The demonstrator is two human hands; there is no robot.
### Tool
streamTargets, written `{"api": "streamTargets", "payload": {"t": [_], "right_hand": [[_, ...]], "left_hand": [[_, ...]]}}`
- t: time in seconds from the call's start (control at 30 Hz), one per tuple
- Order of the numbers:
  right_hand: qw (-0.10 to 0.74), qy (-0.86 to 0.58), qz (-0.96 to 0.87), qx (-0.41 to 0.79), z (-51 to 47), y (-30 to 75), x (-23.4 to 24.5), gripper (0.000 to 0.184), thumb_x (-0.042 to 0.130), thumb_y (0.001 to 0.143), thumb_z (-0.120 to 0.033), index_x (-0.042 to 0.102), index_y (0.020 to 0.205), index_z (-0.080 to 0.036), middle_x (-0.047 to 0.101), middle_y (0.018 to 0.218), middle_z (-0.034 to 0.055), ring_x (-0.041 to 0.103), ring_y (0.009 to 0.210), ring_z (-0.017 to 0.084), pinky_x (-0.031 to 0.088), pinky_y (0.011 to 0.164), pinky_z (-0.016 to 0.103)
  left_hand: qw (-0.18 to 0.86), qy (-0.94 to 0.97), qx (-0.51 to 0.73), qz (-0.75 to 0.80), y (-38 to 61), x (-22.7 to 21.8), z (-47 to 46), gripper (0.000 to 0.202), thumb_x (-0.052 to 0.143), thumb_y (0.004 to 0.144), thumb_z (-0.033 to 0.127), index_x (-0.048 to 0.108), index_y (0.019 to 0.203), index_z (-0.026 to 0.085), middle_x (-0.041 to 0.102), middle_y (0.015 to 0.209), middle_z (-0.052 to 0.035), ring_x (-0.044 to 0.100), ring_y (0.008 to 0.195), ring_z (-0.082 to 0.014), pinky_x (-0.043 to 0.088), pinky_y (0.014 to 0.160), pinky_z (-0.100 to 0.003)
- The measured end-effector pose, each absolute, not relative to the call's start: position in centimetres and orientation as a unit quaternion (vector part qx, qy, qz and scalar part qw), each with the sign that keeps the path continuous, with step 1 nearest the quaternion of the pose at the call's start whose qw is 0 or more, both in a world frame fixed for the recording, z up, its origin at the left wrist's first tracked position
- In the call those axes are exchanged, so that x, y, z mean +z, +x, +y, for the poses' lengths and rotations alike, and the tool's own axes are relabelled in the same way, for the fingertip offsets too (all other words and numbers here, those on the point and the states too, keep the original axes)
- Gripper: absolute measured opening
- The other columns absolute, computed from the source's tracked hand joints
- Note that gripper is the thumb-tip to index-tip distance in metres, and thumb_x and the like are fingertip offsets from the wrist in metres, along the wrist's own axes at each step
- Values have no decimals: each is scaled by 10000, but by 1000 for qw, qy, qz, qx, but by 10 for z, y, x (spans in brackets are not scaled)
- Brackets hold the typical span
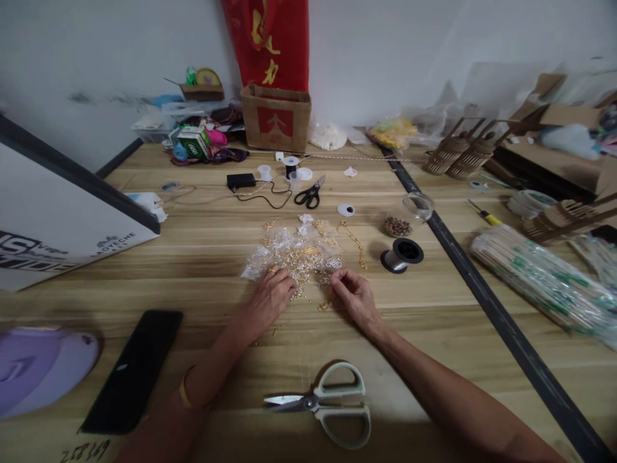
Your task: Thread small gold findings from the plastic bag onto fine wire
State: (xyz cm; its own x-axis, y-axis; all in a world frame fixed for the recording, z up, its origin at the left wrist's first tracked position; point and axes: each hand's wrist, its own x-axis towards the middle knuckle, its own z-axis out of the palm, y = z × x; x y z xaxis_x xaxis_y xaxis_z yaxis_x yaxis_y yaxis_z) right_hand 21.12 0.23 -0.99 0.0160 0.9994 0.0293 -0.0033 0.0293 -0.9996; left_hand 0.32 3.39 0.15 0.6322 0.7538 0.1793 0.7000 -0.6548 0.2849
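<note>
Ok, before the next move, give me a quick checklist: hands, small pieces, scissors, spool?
1. Left hand at the pile of small metal pieces: ok, fingertips at its near edge.
2. Right hand within reach of the pile: ok, beside its right edge.
3. Piece secure in the right hand: cannot tell, too small to see.
4. Cream-handled scissors clear of both hands: ok.
5. Loose items all gathered: not ok, a gold chain lies right of the pile.
6. Black spool upright: ok.

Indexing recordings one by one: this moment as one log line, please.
left hand: at small gold-and-silver pieces | right hand: fingers bent beside them, hold unclear | nearby: pale-handled scissors, dark spool
</note>
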Motion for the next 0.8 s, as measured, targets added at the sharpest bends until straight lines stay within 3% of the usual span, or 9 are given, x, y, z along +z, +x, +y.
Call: {"api": "streamTargets", "payload": {"t": [0.2,0.43,0.6,0.7,0.8], "right_hand": [[512,-499,-508,481,2,211,-10,279,598,792,-446,539,734,-179,489,619,-15,424,577,111,344,522,221],[518,-487,-509,485,3,212,-11,261,606,794,-419,545,737,-172,484,629,-22,419,581,106,343,541,224],[510,-491,-514,484,2,211,-12,278,591,803,-440,541,735,-175,479,617,-21,421,576,110,349,527,219],[509,-492,-521,477,1,210,-12,273,586,809,-438,539,742,-177,481,626,-17,425,583,113,352,532,220],[512,-492,-529,464,-1,208,-12,255,585,812,-423,541,758,-178,482,640,-18,427,589,114,354,539,221]], "left_hand": [[101,899,136,403,3,3,32,188,456,906,158,598,783,154,553,813,-45,483,841,-202,394,850,-369],[140,874,202,419,5,2,33,151,486,886,161,574,763,160,569,810,-47,492,829,-197,414,796,-344],[349,729,343,478,4,-2,38,108,546,833,230,586,766,155,611,737,-23,557,723,-156,446,697,-278],[512,604,373,483,4,-1,40,194,613,770,340,611,751,147,648,689,-19,587,648,-142,467,632,-252],[598,525,384,468,6,1,38,258,703,673,383,627,705,138,670,651,-23,595,594,-135,486,613,-258]]}}
